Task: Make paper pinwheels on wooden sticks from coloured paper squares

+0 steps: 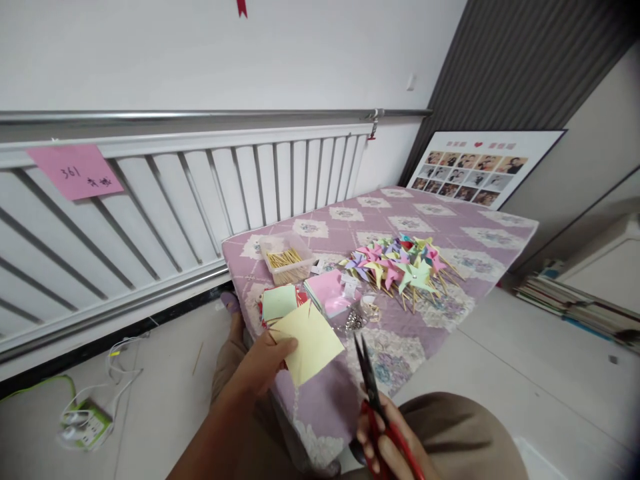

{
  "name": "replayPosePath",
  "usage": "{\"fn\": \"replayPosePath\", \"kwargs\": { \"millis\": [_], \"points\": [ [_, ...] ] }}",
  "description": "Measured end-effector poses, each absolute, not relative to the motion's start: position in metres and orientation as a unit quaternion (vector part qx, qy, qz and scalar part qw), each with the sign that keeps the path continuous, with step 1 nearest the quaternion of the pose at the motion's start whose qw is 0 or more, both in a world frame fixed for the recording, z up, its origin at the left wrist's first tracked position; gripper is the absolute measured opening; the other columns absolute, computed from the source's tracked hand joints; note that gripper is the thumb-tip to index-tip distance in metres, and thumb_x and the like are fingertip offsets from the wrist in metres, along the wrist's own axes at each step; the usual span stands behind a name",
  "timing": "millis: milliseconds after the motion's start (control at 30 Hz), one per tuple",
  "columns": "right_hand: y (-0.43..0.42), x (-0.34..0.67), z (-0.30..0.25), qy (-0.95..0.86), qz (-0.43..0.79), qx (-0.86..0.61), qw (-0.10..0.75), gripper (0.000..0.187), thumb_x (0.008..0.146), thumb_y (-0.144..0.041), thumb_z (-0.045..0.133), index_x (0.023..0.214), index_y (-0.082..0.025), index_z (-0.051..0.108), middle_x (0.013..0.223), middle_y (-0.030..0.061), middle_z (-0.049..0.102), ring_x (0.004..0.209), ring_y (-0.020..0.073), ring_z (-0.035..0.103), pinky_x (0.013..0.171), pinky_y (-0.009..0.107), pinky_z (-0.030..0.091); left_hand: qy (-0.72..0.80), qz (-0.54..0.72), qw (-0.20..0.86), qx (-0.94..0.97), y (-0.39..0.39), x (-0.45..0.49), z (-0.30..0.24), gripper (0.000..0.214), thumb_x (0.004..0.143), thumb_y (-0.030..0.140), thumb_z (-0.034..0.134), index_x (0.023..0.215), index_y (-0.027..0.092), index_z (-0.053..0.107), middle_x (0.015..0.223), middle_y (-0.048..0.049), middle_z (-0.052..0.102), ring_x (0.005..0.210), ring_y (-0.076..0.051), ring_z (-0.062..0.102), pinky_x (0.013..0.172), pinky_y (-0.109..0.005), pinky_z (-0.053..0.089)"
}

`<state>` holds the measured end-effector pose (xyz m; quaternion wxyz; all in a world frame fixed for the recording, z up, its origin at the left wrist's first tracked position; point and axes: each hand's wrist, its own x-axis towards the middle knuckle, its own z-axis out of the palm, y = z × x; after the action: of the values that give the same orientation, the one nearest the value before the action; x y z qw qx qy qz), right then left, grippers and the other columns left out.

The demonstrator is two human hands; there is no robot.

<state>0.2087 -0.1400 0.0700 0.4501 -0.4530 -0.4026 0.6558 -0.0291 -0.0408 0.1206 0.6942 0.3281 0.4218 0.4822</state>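
Observation:
My left hand (273, 360) is closed on a square of pale yellow paper (313, 347), thumb on top, held above the near end of the table. Short slits show at some of the paper's corners. In my right hand (387, 430) is a pair of red-handled scissors (369, 373), dark blades pointing up and away, slightly apart and clear of the paper. Just beyond the yellow sheet lie a pale green paper stack (280, 302) and a pink paper stack (333, 293). Small metal pieces (355, 319) sit right of them.
A clear plastic box (289, 257) of thin wooden sticks stands at the table's left. Many finished paper pinwheels (400, 263) are heaped on the flowered tablecloth (345, 230). A radiator (280, 180) runs behind. On the floor at left lies a power strip (87, 427) with cables.

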Motion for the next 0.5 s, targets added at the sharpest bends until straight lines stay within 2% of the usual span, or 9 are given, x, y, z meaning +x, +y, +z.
{"fn": "replayPosePath", "kwargs": {
  "millis": [100,200,300,400,500],
  "points": [
    [-0.127,0.199,0.078,-0.343,0.673,-0.427,0.498,0.062,0.077,-0.049,0.067,0.131,-0.029,0.044,0.091,0.0061,0.064,0.073,0.0187,0.063,0.061,0.027,0.050,0.404,0.413,0.713,0.398,-0.046,-0.033,0.120,0.033,0.064,0.029,0.074,0.092,0.012,0.072,0.081,-0.0088,0.073,0.074,-0.020,0.064,0.069,-0.029,0.048],
    [-0.113,0.183,0.094,-0.329,0.661,-0.415,0.532,0.068,0.077,-0.043,0.069,0.135,-0.030,0.036,0.085,0.0018,0.063,0.065,0.0162,0.061,0.054,0.025,0.048,0.388,0.328,0.721,0.471,-0.049,-0.031,0.123,0.022,0.068,0.027,0.069,0.083,0.012,0.074,0.079,-0.0100,0.073,0.072,-0.021,0.063,0.067,-0.029,0.047],
    [-0.104,0.167,0.106,-0.313,0.674,-0.397,0.539,0.080,0.076,-0.035,0.072,0.141,-0.031,0.026,0.099,0.0036,0.067,0.080,0.0211,0.066,0.069,0.032,0.052,0.382,0.270,0.732,0.495,-0.051,-0.027,0.124,0.025,0.070,0.028,0.069,0.087,0.011,0.074,0.081,-0.0115,0.073,0.066,-0.020,0.062,0.062,-0.028,0.044],
    [-0.101,0.157,0.106,-0.304,0.669,-0.415,0.537,0.089,0.074,-0.032,0.073,0.145,-0.029,0.018,0.111,0.0063,0.067,0.091,0.0243,0.066,0.078,0.037,0.052,0.380,0.282,0.753,0.458,-0.054,-0.022,0.121,0.034,0.070,0.034,0.070,0.094,0.011,0.072,0.084,-0.0128,0.072,0.065,-0.020,0.063,0.061,-0.028,0.044],
    [-0.098,0.152,0.099,-0.298,0.646,-0.440,0.548,0.091,0.073,-0.033,0.072,0.146,-0.028,0.017,0.113,0.0077,0.067,0.085,0.0253,0.068,0.070,0.037,0.054,0.335,0.342,0.791,0.382,-0.059,-0.017,0.116,0.047,0.068,0.046,0.071,0.099,0.011,0.071,0.087,-0.0142,0.071,0.067,-0.021,0.063,0.064,-0.030,0.046]
  ]
}}
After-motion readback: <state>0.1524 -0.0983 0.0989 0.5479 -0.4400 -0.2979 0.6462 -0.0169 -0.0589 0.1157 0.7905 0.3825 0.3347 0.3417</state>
